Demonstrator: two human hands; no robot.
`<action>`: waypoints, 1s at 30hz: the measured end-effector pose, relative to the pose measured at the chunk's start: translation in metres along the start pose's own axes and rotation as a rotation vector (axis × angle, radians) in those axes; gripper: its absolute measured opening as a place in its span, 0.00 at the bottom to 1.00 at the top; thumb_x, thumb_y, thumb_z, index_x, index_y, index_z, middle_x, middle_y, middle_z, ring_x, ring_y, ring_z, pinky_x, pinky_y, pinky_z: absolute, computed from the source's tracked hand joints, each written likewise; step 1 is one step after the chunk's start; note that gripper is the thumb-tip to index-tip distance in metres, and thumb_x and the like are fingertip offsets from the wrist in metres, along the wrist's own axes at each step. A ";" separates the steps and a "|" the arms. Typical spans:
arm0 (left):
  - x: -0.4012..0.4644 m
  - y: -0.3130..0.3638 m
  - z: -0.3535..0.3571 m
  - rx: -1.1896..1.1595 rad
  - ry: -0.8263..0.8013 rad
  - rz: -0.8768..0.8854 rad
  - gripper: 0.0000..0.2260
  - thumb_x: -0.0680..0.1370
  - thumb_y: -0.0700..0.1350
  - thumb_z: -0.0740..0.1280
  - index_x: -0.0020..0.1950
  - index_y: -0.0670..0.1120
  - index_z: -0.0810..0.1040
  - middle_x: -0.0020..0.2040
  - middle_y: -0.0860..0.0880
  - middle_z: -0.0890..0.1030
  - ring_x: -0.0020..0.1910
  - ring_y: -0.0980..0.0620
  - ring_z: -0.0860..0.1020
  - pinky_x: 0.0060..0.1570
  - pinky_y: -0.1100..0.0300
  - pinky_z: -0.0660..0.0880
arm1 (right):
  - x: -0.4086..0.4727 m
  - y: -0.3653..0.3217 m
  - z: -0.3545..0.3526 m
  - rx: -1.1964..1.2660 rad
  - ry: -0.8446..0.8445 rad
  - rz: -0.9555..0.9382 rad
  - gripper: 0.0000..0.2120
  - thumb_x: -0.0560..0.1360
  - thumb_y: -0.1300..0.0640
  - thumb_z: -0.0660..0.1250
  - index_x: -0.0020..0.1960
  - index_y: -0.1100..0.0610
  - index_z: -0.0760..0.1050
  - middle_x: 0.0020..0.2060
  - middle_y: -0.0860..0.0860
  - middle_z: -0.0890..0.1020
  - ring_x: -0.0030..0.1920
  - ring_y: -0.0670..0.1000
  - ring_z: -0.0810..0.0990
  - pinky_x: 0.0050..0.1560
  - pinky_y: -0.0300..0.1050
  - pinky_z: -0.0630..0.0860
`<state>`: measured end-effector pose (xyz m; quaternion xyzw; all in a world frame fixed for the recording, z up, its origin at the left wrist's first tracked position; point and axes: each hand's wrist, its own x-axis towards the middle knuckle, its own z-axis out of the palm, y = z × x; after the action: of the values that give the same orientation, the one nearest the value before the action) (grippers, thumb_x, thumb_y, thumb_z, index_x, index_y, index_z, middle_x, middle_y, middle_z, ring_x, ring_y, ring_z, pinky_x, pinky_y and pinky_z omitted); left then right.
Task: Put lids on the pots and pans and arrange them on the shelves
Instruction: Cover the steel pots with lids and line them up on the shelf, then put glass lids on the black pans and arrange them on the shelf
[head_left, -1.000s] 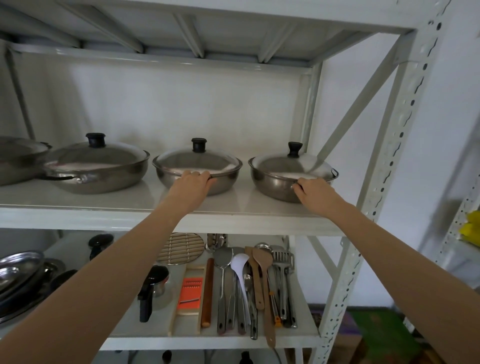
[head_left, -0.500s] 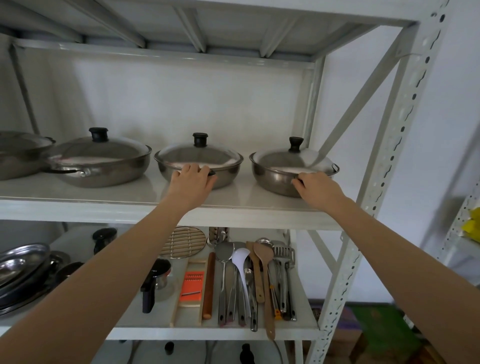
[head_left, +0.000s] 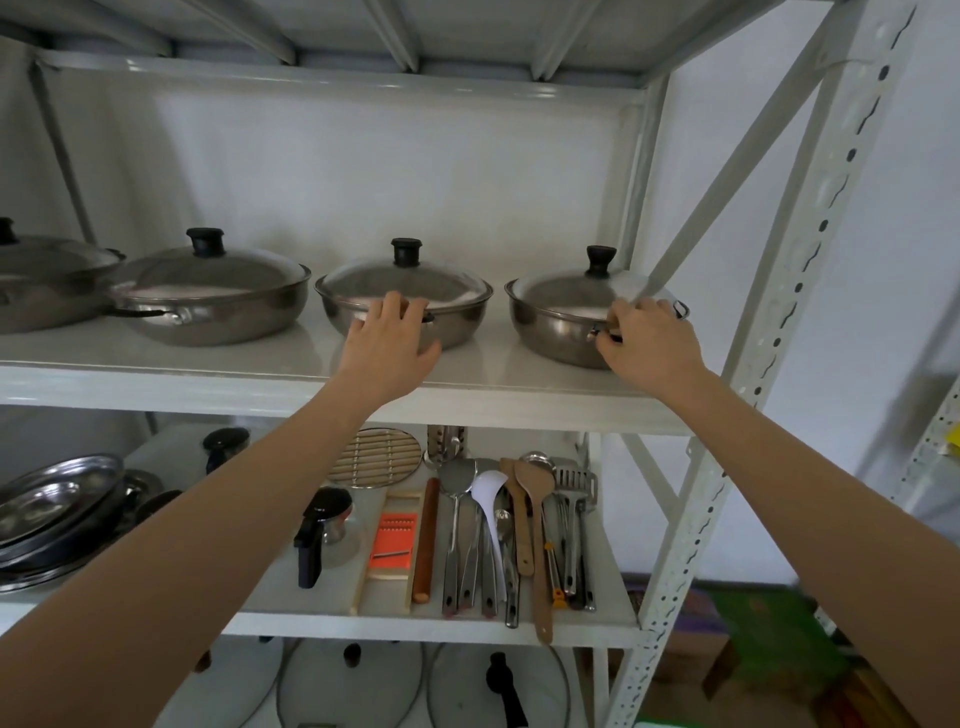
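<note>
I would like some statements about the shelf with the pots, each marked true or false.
1. Every pot on the upper shelf has a lid on it. True, for all the pots in view.
2. The left hand lifts a lid by its black knob. False: it rests on the near side of the middle pot, and the knob is untouched.
3. The right hand grips the near handle of the rightmost pot. True.
4. The utensils lie on the same shelf as the pots. False: they lie on the shelf below.
5. An orange slicer lies left of the utensils. True.
</note>
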<state>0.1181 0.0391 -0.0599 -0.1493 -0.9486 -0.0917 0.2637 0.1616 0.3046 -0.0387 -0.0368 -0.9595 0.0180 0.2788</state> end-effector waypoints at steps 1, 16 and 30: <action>-0.002 0.001 -0.001 -0.030 -0.004 -0.002 0.24 0.78 0.52 0.60 0.71 0.44 0.63 0.67 0.41 0.67 0.66 0.40 0.68 0.65 0.43 0.66 | -0.001 -0.001 -0.001 0.029 0.016 -0.005 0.16 0.77 0.53 0.60 0.59 0.62 0.71 0.55 0.63 0.75 0.59 0.63 0.71 0.54 0.58 0.72; -0.064 0.021 0.025 -0.312 0.108 0.145 0.28 0.79 0.50 0.61 0.77 0.46 0.57 0.77 0.47 0.58 0.76 0.50 0.59 0.74 0.56 0.55 | -0.059 -0.036 0.033 0.474 0.009 -0.262 0.22 0.78 0.56 0.61 0.70 0.59 0.66 0.68 0.56 0.70 0.68 0.54 0.69 0.65 0.41 0.63; -0.141 -0.013 0.141 -0.440 -0.126 0.110 0.27 0.78 0.49 0.62 0.75 0.45 0.60 0.76 0.48 0.63 0.72 0.54 0.60 0.68 0.72 0.52 | -0.136 -0.054 0.145 0.577 -0.236 -0.280 0.21 0.78 0.56 0.62 0.70 0.57 0.68 0.68 0.52 0.72 0.67 0.51 0.70 0.64 0.38 0.65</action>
<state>0.1623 0.0298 -0.2550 -0.2599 -0.9108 -0.2724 0.1695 0.1955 0.2377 -0.2305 0.1778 -0.9363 0.2544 0.1646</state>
